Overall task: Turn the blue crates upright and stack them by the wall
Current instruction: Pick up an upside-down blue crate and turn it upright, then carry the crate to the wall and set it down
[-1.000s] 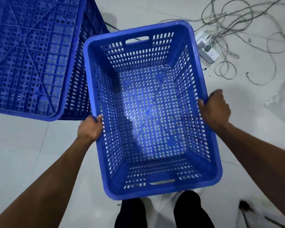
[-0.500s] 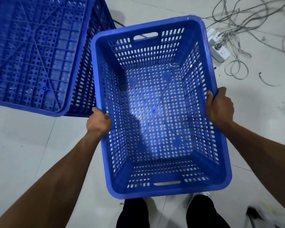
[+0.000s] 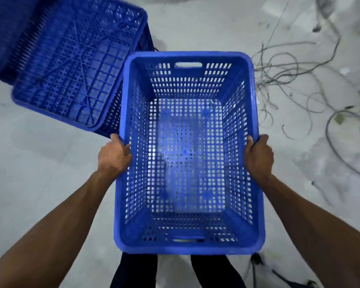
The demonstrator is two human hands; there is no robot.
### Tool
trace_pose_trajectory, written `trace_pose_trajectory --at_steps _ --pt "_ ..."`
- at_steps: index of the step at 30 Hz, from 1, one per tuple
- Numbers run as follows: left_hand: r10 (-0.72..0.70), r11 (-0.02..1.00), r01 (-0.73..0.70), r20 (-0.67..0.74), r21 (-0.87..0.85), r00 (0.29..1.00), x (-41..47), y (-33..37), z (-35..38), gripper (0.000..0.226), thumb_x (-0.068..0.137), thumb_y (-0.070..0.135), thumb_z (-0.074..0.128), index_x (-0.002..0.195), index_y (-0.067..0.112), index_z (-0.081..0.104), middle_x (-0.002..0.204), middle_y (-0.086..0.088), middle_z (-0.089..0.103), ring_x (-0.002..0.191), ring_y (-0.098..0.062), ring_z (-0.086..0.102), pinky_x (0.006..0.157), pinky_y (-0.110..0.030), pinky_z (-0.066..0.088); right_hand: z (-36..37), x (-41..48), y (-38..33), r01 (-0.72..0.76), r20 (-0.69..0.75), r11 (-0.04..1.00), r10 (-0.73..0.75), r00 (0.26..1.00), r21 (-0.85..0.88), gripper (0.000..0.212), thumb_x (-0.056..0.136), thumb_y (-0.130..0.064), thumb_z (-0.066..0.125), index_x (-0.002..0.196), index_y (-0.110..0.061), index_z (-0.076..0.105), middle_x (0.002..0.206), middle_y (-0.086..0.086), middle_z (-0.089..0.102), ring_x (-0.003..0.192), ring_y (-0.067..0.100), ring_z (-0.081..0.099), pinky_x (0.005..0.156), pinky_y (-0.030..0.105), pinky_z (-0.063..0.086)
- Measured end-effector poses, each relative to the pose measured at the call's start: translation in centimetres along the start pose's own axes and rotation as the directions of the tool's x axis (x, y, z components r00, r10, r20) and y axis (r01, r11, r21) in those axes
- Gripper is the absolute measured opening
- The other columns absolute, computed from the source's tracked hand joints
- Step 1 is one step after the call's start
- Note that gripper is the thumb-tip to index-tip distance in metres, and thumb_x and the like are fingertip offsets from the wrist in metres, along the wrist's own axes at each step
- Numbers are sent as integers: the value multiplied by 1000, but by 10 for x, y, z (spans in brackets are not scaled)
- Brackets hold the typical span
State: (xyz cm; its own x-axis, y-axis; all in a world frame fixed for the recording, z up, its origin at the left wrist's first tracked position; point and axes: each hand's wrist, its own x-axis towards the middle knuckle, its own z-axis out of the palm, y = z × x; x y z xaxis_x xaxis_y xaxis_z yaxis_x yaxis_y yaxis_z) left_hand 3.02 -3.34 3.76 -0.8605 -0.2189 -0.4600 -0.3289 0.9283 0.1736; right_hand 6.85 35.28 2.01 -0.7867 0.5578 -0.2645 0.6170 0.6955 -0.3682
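Note:
An upright blue perforated crate point(image 3: 188, 59) is held in front of me above the floor, its open top facing the camera. My left hand point(image 3: 113, 155) grips its left rim about halfway along. My right hand point(image 3: 258, 156) grips the right rim opposite. A second blue crate point(image 3: 71, 65) lies upside down on the floor at the upper left, its ribbed bottom facing up. Its near right corner is hidden behind the held crate.
Tangled grey cables point(image 3: 295, 75) are spread over the pale floor at the upper right. A dark object point(image 3: 258, 259) lies by my feet at the bottom right. My legs point(image 3: 133, 271) show below the crate.
The held crate has swung round to sit square in front of me, and the view has shifted, so the upside-down crate now appears further up and left. The power strip has left the view.

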Motion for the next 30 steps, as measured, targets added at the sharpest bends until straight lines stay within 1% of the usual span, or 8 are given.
trace_pose_trajectory --at_steps 2,5,8,12,15,19,24,30 --pt "24 998 -23 -11 52 1000 -35 0 -32 33 96 34 50 107 5 41 102 -26 65 89 -45 62 72 -44 43 -40 -15 -12 28 24 1000 -27 999 -14 35 102 -33 40 110 1 44 97 28 64 88 47 62 66 38 32" --pt "8 998 -6 -29 67 1000 -89 2 -72 28 96 36 47 100 9 40 101 -22 67 87 -42 63 70 -42 42 -92 -40 -25 75 9 996 -75 997 -40 35 102 -32 40 110 1 45 98 29 65 89 47 62 70 42 42" --pt "-41 999 40 -107 -5 993 -148 3 -108 24 96 33 48 97 10 40 99 -22 67 83 -41 62 67 -39 39 -138 -66 -38 131 32 991 -130 991 -39 36 102 -34 40 109 0 45 98 30 64 90 48 61 73 46 46" --pt "-141 986 120 -201 -114 969 -210 -10 -142 22 96 25 49 102 4 46 88 -20 65 67 -32 50 63 -37 37 -178 -95 -60 189 43 981 -187 981 -37 35 102 -35 40 109 -1 44 96 30 64 86 47 62 66 42 41" --pt "-224 963 181 -228 -198 947 -241 -30 -163 23 96 24 50 105 4 46 89 -20 65 70 -34 55 64 -38 40 -197 -116 -89 263 69 964 -261 963 -24 32 102 -35 41 106 -3 43 94 28 64 84 46 62 65 42 43" --pt "-313 934 244 -268 -261 911 -270 -74 -189 25 95 25 50 107 3 47 91 -21 67 81 -41 63 68 -42 45 -203 -145 -145 362 117 932 -357 927 -19 32 102 -34 41 107 -2 44 100 28 64 90 46 61 72 47 48" --pt "-396 906 307 -327 -291 858 -295 -147 -219 27 98 27 48 108 2 47 92 -23 66 82 -43 63 68 -44 47 -188 -191 -225 515 184 854 -496 848 -71 33 103 -33 38 111 -1 43 102 29 64 91 45 62 73 45 46" --pt "-444 890 346 -389 -297 807 -321 -259 -253 29 101 26 44 114 0 47 95 -24 65 81 -43 63 66 -44 45 -155 -262 -340 736 250 652 -693 676 -182 35 103 -32 37 111 2 44 100 31 66 91 47 63 71 46 44"
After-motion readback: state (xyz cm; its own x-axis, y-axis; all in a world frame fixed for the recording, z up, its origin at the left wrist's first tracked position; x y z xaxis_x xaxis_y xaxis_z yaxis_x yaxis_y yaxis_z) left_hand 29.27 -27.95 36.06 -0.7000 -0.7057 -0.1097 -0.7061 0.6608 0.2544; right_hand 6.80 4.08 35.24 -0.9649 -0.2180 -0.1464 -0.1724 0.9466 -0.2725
